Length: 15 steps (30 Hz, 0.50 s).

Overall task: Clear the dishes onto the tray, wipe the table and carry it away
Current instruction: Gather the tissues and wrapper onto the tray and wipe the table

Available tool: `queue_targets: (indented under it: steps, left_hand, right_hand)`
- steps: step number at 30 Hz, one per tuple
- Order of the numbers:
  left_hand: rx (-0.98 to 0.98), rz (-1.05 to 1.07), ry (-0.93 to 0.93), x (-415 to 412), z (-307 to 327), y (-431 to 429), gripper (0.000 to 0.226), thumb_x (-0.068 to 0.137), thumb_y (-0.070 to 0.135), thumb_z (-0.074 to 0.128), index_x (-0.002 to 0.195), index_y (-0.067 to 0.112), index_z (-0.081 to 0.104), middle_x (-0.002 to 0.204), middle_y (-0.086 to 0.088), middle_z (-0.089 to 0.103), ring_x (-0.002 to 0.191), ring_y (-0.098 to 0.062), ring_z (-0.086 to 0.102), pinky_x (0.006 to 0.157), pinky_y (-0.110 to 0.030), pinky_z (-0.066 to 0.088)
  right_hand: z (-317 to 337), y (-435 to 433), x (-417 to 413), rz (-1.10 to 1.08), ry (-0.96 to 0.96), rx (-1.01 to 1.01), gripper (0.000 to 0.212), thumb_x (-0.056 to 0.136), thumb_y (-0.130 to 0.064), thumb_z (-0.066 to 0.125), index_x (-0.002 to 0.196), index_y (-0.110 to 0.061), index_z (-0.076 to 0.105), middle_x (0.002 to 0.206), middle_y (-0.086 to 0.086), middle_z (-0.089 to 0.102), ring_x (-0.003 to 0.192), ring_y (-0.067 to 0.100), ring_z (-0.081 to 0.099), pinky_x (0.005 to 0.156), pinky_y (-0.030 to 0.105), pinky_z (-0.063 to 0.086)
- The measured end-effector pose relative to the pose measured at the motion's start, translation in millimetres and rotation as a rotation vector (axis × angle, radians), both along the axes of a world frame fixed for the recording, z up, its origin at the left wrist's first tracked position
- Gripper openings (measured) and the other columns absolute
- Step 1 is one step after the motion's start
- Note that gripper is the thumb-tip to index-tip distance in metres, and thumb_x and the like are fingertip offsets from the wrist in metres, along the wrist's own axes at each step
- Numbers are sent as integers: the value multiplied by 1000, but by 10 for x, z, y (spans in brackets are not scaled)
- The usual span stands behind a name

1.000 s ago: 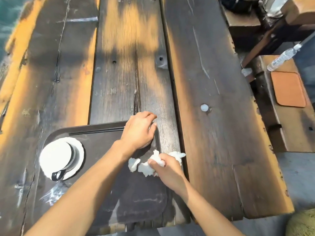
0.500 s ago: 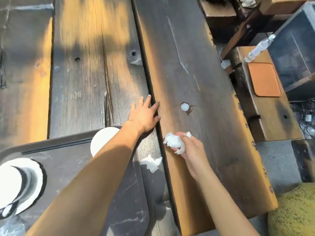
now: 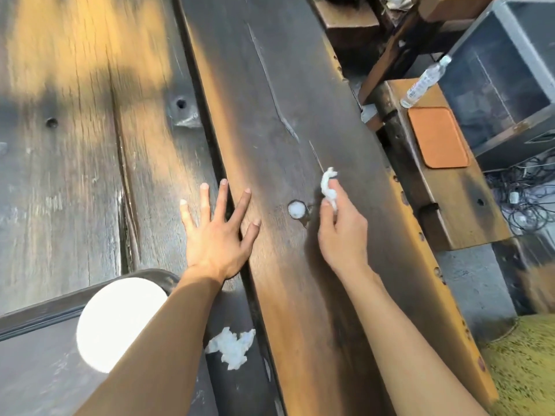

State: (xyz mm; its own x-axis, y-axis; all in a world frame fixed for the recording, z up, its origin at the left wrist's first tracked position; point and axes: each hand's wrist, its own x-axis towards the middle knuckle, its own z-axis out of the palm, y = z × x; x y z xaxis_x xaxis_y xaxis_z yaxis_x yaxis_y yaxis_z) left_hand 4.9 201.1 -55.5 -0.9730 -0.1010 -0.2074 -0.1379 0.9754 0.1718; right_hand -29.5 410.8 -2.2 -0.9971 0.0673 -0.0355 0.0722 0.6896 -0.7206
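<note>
A dark tray (image 3: 39,355) lies at the lower left of the rough plank table (image 3: 279,121). On it rest a white plate (image 3: 111,322), partly hidden by my left forearm, and a crumpled white tissue (image 3: 231,346) near its right edge. My left hand (image 3: 219,232) lies flat on the planks with fingers spread, holding nothing. My right hand (image 3: 342,232) pinches a wad of white tissue (image 3: 329,187) against the right plank, just right of a small white spot (image 3: 296,209) on the wood.
A wooden bench (image 3: 441,187) runs along the table's right side, carrying an orange pad (image 3: 437,138) and a plastic water bottle (image 3: 425,81). A grey box (image 3: 504,70) and tangled cables (image 3: 522,199) lie beyond it. A yellow-green woven seat (image 3: 522,361) sits at lower right.
My right hand lifted a tissue wad off the tray and carried it up the right plank to the white spot. My left hand left the tray and spread flat on the planks.
</note>
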Motion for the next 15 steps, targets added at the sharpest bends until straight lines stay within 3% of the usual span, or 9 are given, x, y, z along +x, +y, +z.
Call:
queue_targets:
  steps: [2, 4, 5, 9, 15]
  left_hand:
    - [2, 11, 33, -3, -13, -4, 63, 98, 68, 8, 156, 48, -5, 169, 2, -11, 153, -31, -19, 117, -65, -11]
    - [1, 24, 50, -26, -32, 8, 63, 98, 67, 11, 157, 48, -2, 169, 2, -7, 154, -31, -16, 117, -65, -10]
    - [-4, 24, 48, -37, -38, 12, 63, 98, 67, 11, 157, 48, -1, 169, 2, -6, 154, -31, -16, 117, -64, -10]
    - [-12, 20, 48, -41, -43, 25, 63, 98, 67, 11, 157, 47, 2, 170, 1, -3, 154, -31, -13, 117, -65, -8]
    - [-22, 31, 37, -40, -42, 22, 63, 97, 68, 12, 157, 48, 4, 170, 0, -1, 154, -31, -13, 117, -65, -7]
  right_hand:
    - [-142, -33, -9, 267, -114, 180, 57, 104, -38, 46, 154, -12, 37, 158, 5, 40, 148, 16, 31, 118, 33, 29]
    - [-208, 9, -23, 400, -181, 303, 66, 104, -47, 40, 158, -11, 27, 168, 5, 14, 156, 16, 6, 125, 34, 14]
    - [-194, 51, -51, 398, -172, 288, 64, 105, -44, 40, 158, -10, 27, 169, 5, 11, 156, 16, 4, 125, 31, 10]
    - [-103, 220, -207, 401, -15, 298, 54, 99, -22, 60, 150, -12, 45, 162, 8, 33, 151, 23, 27, 117, 22, 16]
    - [-260, 89, -292, 392, 66, 288, 35, 86, -4, 70, 121, -5, 72, 129, 13, 69, 121, 27, 65, 107, 27, 40]
